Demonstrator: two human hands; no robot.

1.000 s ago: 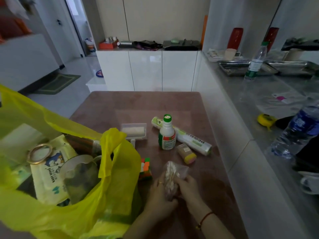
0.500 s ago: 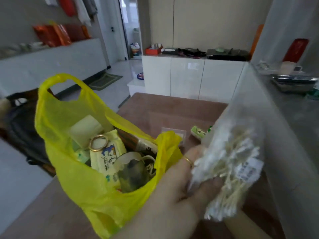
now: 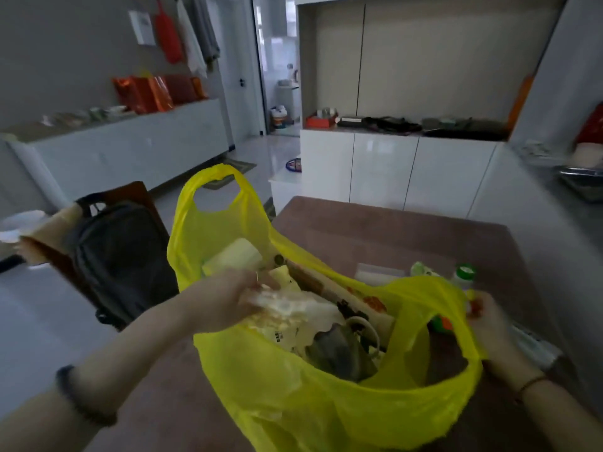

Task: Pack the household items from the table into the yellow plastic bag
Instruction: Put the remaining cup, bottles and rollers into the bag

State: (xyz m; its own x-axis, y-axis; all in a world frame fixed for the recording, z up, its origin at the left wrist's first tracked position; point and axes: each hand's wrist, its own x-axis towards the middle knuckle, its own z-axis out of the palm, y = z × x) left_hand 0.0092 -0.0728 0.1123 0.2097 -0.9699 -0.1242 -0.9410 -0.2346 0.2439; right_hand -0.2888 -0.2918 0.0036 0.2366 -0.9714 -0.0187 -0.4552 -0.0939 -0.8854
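The yellow plastic bag point(image 3: 293, 396) stands open on the brown table point(image 3: 391, 233), filling the lower centre of the frame. One handle loop rises at upper centre; the other rim is held at the right edge.

The left hand point(image 3: 225, 298) enters from lower left and sits over the bag mouth, fingers closed around a clear packet of cotton swabs point(image 3: 280, 305). The packet lies at the left side of the opening, partly inside it. The picture is blurred here, so whether the packet touches the contents below cannot be told.

The right hand point(image 3: 489, 327), at the right edge of the frame, pinches the bag rim and holds the mouth open.

Contents visible inside the bag: a pale block point(image 3: 235, 256) against the far wall, a long printed package point(image 3: 339, 288) lying diagonally, and a dark bundle point(image 3: 339, 353) near the centre.

On the table beyond the bag, at centre right: a green-capped bottle point(image 3: 465, 274) and a clear box point(image 3: 378, 272). A black backpack point(image 3: 120, 262) rests on a chair at left.
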